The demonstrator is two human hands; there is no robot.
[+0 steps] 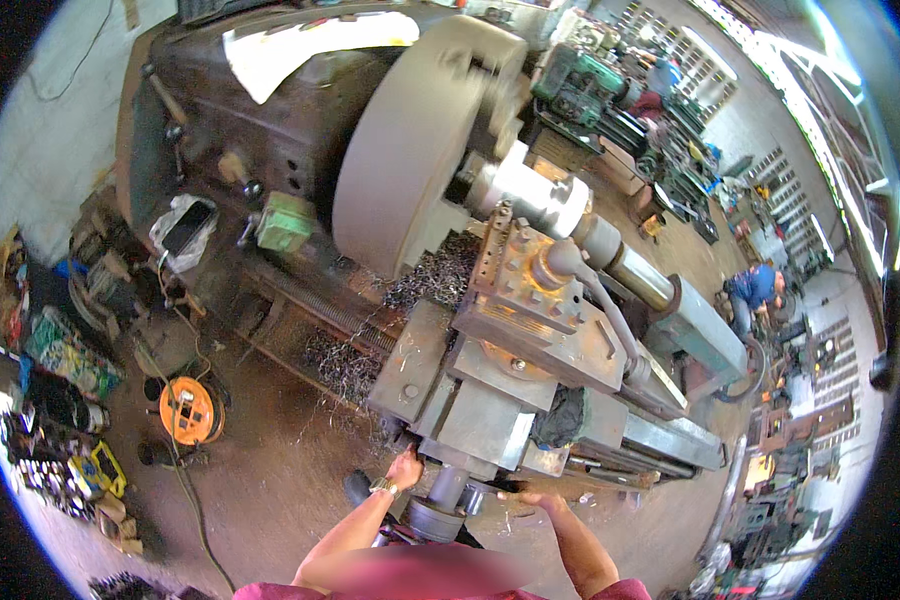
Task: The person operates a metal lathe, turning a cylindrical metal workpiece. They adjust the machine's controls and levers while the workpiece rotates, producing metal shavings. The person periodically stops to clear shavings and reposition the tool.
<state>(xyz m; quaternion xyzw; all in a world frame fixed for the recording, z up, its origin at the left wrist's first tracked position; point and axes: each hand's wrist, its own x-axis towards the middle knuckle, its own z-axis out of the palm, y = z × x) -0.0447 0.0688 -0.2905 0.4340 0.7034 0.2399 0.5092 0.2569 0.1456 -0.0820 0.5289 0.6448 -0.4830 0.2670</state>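
I stand at a big metal lathe whose round grey chuck holds a shiny stepped metal shaft. Close to the shaft sits the tool post, bolted on the carriage with a long lever on top. My left hand is closed at the carriage's lower front edge; what its fingers hold is hidden. Right of the grey cross-slide dial, my right hand has its fingers closed at a dark crank handle, only partly visible. A dark rag lies on the carriage.
Curly metal chips heap below the chuck and along the bed. The tailstock stands at the right. An orange cable reel is on the floor at left, its cord trailing nearby. A person in blue bends over farther right.
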